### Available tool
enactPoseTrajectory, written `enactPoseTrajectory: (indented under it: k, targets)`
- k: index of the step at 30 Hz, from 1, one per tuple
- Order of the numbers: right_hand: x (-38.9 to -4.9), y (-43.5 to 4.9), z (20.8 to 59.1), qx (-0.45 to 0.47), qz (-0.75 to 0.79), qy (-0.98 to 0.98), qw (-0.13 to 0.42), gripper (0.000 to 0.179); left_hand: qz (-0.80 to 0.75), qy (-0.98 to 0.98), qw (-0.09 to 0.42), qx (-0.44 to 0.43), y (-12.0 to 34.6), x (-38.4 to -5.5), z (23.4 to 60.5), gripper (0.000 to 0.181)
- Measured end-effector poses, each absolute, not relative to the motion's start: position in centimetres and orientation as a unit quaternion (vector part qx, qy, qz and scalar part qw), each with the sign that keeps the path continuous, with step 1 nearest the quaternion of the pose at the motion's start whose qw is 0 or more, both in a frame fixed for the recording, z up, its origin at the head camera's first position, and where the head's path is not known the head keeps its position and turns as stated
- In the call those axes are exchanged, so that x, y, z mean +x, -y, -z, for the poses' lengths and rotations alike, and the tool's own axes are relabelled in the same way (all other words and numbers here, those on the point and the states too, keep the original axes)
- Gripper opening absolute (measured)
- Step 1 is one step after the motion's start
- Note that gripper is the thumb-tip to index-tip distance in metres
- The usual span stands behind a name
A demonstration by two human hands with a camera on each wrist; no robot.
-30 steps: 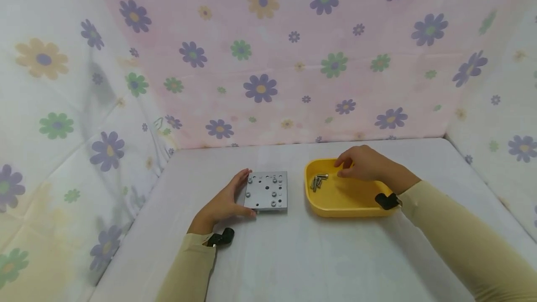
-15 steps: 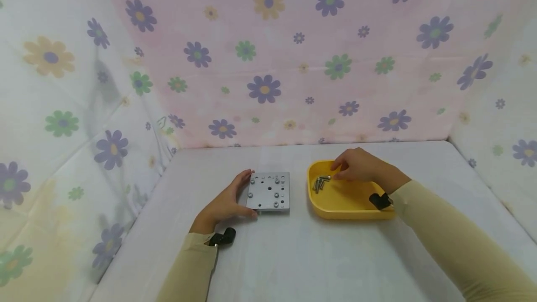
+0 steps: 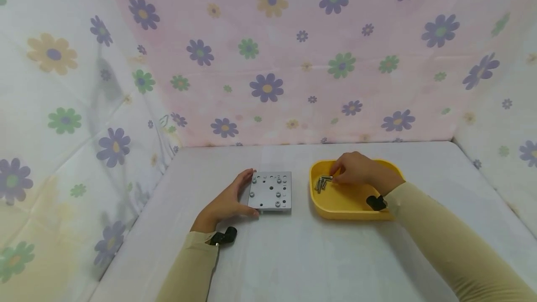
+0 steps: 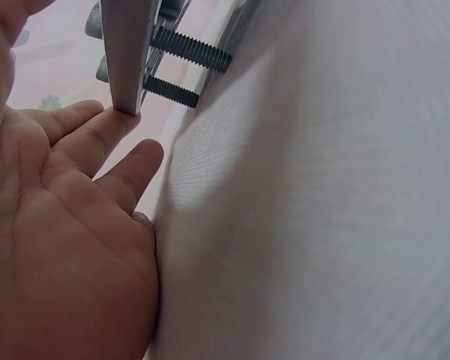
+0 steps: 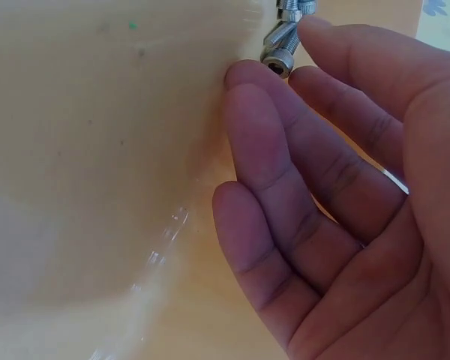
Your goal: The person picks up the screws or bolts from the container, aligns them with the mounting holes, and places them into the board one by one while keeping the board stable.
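Note:
A square silver metal plate [image 3: 268, 192] with holes and several socket-head screws stands slightly raised on the white table. My left hand [image 3: 226, 202] holds its left side, thumb at the near edge and fingers at the far corner. In the left wrist view, threaded screw shanks [image 4: 191, 49] stick out beneath the plate [image 4: 127, 56]. My right hand [image 3: 354, 168] reaches into a yellow tray [image 3: 348, 214], its fingertips beside several loose socket-head screws [image 3: 320, 184]. In the right wrist view, thumb and fingers stand apart around a screw head [image 5: 277, 63]; no firm pinch shows.
The white cloth-covered table [image 3: 268, 260] extends in front of plate and tray. Flowered cloth walls [image 3: 293, 59] enclose the back and both sides. A small black wrist camera [image 3: 376, 202] hangs by the tray's near right rim.
My right hand has moved left and lowered into the tray, bringing its fingertips to the loose screws. My left hand stays at the plate. The head view has shifted slightly.

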State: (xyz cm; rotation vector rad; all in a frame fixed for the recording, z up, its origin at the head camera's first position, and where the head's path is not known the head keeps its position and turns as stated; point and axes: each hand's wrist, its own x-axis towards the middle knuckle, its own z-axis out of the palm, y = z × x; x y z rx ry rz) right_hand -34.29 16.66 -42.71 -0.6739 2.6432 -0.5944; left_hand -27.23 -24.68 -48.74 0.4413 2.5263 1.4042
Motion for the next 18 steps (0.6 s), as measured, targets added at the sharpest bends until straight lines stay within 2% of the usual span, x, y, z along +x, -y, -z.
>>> enactPoseTrajectory:
  k: [9, 18]
  targets:
    - [-34.2, -16.2, 43.1, -0.23, 0.192, -0.938, 0.175, 0.025, -0.474, -0.861, 0.109, 0.151, 24.6, -27.0, 48.7, 0.134]
    - [-34.3, -16.1, 43.8, -0.237, 0.162, -0.946, 0.148, 0.017, -0.476, -0.859, 0.114, 0.151, 24.6, -27.0, 48.5, 0.132]
